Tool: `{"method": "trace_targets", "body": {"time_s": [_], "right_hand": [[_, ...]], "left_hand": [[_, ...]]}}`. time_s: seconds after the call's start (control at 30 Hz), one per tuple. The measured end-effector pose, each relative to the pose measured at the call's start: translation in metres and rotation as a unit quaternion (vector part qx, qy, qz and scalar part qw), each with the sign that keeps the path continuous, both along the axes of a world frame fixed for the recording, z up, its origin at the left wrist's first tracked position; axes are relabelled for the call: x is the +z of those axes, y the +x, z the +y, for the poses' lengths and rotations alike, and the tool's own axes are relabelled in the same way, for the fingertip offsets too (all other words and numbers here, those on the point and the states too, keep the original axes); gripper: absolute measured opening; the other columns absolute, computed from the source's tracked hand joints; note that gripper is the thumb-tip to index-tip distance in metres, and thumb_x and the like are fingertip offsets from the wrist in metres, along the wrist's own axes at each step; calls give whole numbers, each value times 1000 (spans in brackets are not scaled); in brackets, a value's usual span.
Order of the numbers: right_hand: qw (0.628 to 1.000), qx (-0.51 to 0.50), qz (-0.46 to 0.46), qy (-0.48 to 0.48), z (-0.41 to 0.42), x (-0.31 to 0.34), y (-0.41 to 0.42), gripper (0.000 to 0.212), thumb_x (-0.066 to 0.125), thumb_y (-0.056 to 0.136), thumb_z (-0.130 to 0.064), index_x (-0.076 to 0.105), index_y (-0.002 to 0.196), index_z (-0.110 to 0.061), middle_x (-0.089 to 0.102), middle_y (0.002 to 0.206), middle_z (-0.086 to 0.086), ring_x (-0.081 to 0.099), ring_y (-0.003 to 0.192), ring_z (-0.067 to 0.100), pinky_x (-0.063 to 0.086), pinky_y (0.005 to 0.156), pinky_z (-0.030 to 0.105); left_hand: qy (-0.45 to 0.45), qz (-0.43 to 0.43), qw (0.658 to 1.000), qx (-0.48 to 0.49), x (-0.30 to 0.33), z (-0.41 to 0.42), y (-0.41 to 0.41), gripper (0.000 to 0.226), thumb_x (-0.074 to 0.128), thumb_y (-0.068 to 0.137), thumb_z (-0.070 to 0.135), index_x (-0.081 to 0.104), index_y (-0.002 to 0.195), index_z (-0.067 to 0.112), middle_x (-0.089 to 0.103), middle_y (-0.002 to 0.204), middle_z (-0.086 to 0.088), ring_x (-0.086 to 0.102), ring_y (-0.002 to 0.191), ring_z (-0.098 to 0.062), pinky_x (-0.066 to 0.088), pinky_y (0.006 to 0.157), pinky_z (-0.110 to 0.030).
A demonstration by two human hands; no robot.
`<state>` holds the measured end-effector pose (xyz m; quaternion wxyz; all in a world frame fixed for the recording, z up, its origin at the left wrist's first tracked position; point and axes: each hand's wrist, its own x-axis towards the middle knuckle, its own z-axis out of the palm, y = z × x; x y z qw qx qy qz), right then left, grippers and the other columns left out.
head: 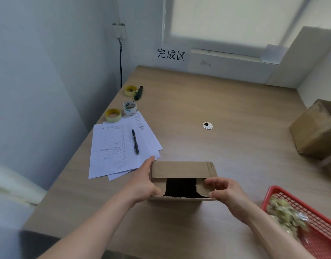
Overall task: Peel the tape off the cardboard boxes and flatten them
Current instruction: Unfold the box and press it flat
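A small brown cardboard box (181, 170) stands on the wooden table (226, 101) in front of me, its top open and dark inside. My left hand (144, 181) holds the box's left side, fingers stretched along the wall and thumb at the near edge. My right hand (223, 189) pinches the right inner flap between curled fingers and thumb. A second, larger cardboard box (315, 131) sits at the table's right edge, partly cut off by the frame.
Sheets of paper (118, 146) with a black pen (135, 141) lie left of the box. Behind them are three tape rolls (130, 107) and a dark cutter (138, 93). A red mesh basket (321, 225) of crumpled tape sits at the near right. A sign hangs on the back wall.
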<state>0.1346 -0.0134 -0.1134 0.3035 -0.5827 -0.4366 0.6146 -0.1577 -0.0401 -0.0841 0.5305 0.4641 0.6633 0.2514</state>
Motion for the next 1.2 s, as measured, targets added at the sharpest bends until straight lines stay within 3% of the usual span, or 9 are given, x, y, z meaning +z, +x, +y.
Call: {"method": "trace_targets", "body": {"time_s": [0.07,0.13,0.33,0.43,0.5,0.67,0.87,1.03,1.2], "right_hand": [[1000,1,-9,25,-3,-1,-2,51,72,50,-5,76,101,-11,77,96,5,71,91,17,54,69,22],[999,0,-19,44,-4,1,-4,58,72,52,-5,74,109,-13,76,103,6,72,97,17,54,70,22],[994,18,-93,62,-6,7,-1,108,81,62,-10,31,145,-58,61,123,-8,72,95,14,56,70,26],[959,38,-269,79,-1,11,-14,118,83,51,-48,24,154,-43,52,133,-14,59,115,11,49,81,23],[937,21,-339,84,1,8,-21,118,85,57,-50,25,156,-30,54,138,-5,54,123,17,45,87,25],[950,12,-297,97,-6,8,-24,80,80,51,-62,57,124,-40,66,101,-22,62,91,-3,45,62,15],[949,15,-286,135,-10,8,-16,26,82,65,-56,69,85,-47,68,83,-33,62,81,-10,46,66,19],[953,-56,-271,124,-7,13,-19,46,60,60,-81,72,69,-38,69,70,-20,64,73,4,46,57,25],[941,-60,-312,119,-1,17,-31,80,41,64,-89,64,67,-13,63,66,-4,59,70,15,43,61,34]], "left_hand": [[11,7,1000,-5,0,-1,1,118,75,61,9,13,156,42,43,124,39,56,98,6,58,82,-30],[21,24,999,-3,-3,1,2,102,78,59,20,30,146,41,48,101,51,57,96,3,57,86,-30],[12,55,998,-15,-13,-2,6,94,85,64,32,34,142,41,57,127,9,59,108,-13,59,85,-39],[-27,67,996,-45,-19,-3,8,126,86,58,42,7,156,35,42,133,15,55,105,-9,58,76,-31],[-46,81,995,-42,-20,-2,11,135,85,55,48,-2,157,35,36,129,16,53,100,-6,57,69,-28],[-17,126,992,12,-27,-1,8,131,88,53,56,11,156,33,50,139,8,53,115,-18,50,79,-25],[46,129,990,33,-28,-4,11,94,82,63,55,32,141,47,48,101,35,56,90,1,44,61,-14],[63,144,986,64,-31,-2,16,39,59,72,78,50,101,53,51,100,28,53,99,-10,41,81,-29],[78,153,980,103,-33,0,22,68,40,56,92,52,90,34,62,87,20,58,89,-14,40,67,-31]]}}
